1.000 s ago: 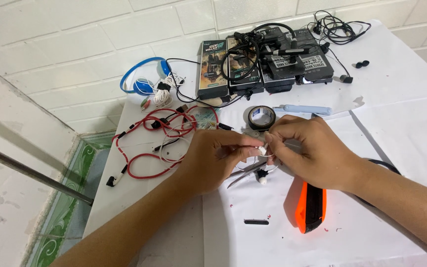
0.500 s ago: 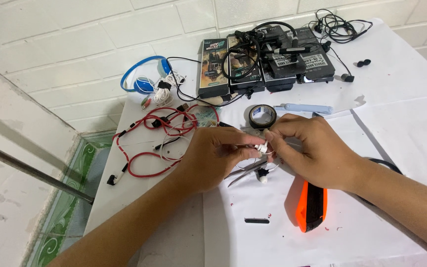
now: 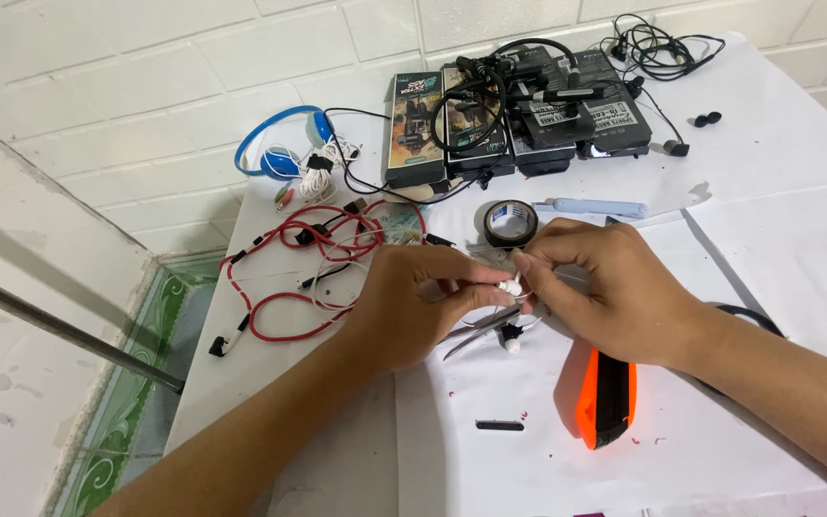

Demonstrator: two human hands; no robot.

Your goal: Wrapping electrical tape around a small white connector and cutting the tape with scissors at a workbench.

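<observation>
At the left edge of the frame a grey metal bar is slanting across above green patterned floor tiles; on the white table, left of centre, a red earphone cable is lying in loose loops, and above it, at the upper left, blue headphones are resting beside a small bundle of white cable; in the middle of the frame the left hand is coming in from the lower left, its fingers curled and its thumb and forefinger pinching a small white earbud; just below the earbud metal tweezers are lying on the table with a second white earbud at their tip; lower down a short black strip is lying on its own; above the hands a roll of black tape is standing near a pale blue pen-shaped tool, and along the top centre dark boxes are lined up with black cables draped over and beside them; the right hand is entering from the lower right, its fingertips closed on the same white earbud so both hands are meeting at it, just right of centre; below that wrist an orange and black tool is lying on the table.
</observation>
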